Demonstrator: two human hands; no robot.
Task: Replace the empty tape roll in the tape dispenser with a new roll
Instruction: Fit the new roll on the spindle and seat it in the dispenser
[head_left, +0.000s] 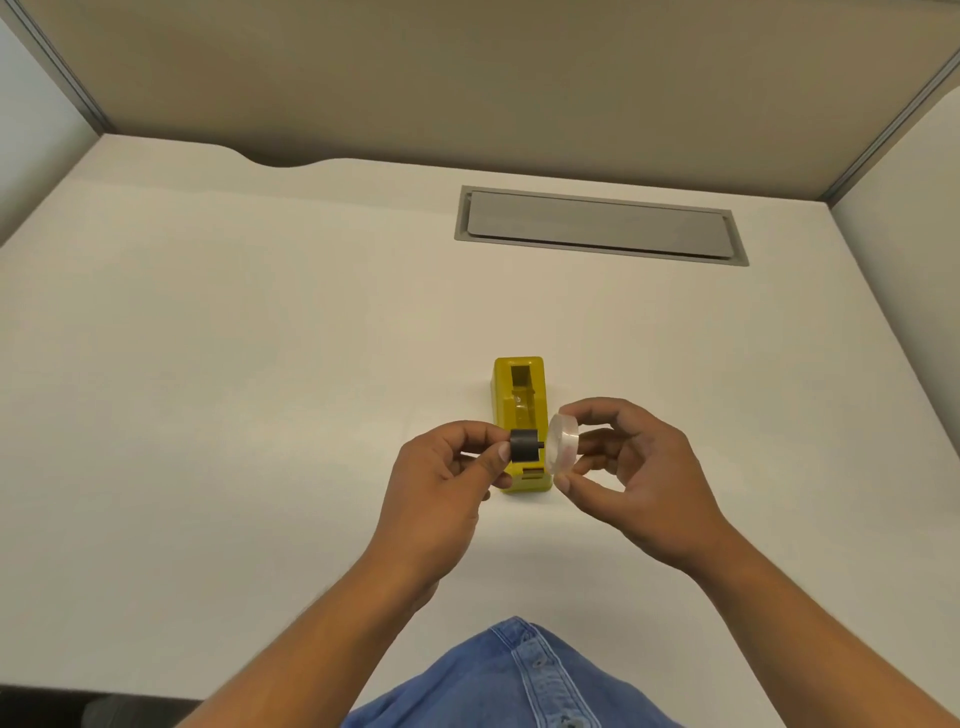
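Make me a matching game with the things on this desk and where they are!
Things:
1. black spool
2. clear tape roll
3. yellow dispenser
4. grey flap

Places:
A. standing on the desk
B. in the right hand
C. set into the desk, far side
D. in the left hand

Pairs: 1-D, 2-B, 3-A, 4-C

No legible text anywhere

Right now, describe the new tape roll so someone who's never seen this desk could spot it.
On the white desk stands a yellow tape dispenser. Just right of its near end, the right hand pinches the tape roll: a clear, pale disc, unlike the dark spindle in the left hand.
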